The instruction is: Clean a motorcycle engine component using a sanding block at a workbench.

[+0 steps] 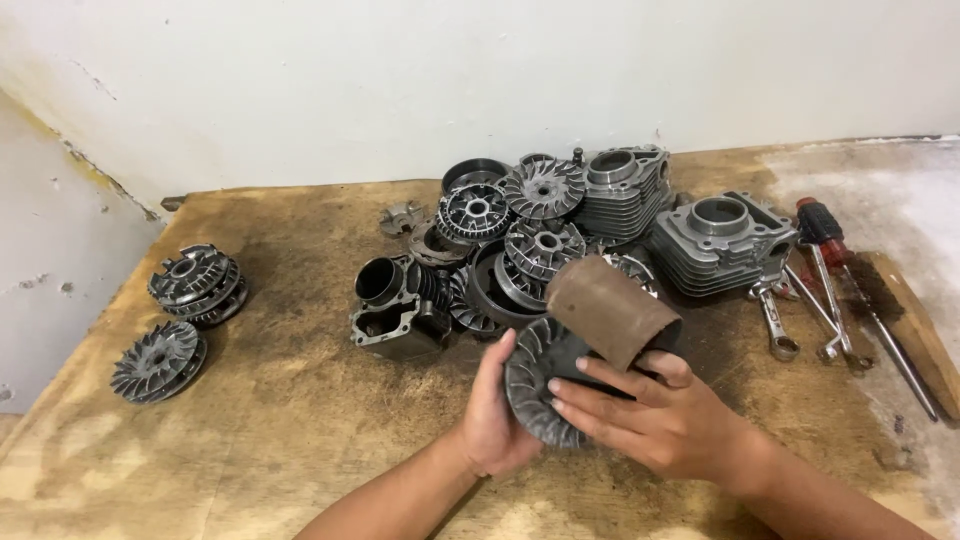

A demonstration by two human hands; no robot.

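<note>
My left hand (492, 410) grips the rim of a grey finned metal pulley disc (535, 385), held on edge above the wooden table (300, 400). My right hand (650, 415) lies over the disc's face with fingers spread. It also holds a curled sheet of brown sandpaper (612, 308), which rises above the disc. Just behind my hands lies a heap of engine parts (520, 240): finned discs, clutch drums and cylinder blocks.
Two finned pulley discs (185, 300) lie apart at the table's left. A grey cylinder block (722, 243) sits right of the heap. Wrenches (790, 320), a red-handled screwdriver (822, 235) and a wire brush (905, 320) lie at the right. A white wall stands behind.
</note>
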